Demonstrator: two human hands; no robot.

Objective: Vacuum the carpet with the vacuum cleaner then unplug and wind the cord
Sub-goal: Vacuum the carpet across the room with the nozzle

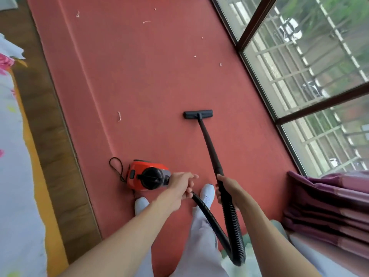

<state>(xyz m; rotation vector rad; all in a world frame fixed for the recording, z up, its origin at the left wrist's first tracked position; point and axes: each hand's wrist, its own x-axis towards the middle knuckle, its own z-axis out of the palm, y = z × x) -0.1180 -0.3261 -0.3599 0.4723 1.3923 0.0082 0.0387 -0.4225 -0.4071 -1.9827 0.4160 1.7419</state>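
Vacuuming is under way on the red carpet [139, 76], and the floor nozzle [198, 114] sits flat on the pile ahead of the person's feet, with the black wand [209, 144] slanting back from it to the right hand [225, 188], which is wrapped closed around the wand's lower end where the ribbed hose [233, 226] begins. The left hand [182, 184] is curled loosely around the other run of that hose, just beside the red canister vacuum [147, 174], which rests on the carpet behind and to the left of the nozzle. A thin black cord loop [115, 166] lies just left of the canister; I cannot tell where the plug is. To do this pass well, I'd judge the nozzle should stay flat and travel in slow, overlapping lanes, steering out toward the pale scraps [119, 116] left of the nozzle and the smaller bits farther beyond it near the window [299, 66]. The left hand should keep feeding hose slack so the canister trails without tipping. The hose loop hanging by the legs could snag a foot. No brand, label or writing can be read on the canister or the nozzle.
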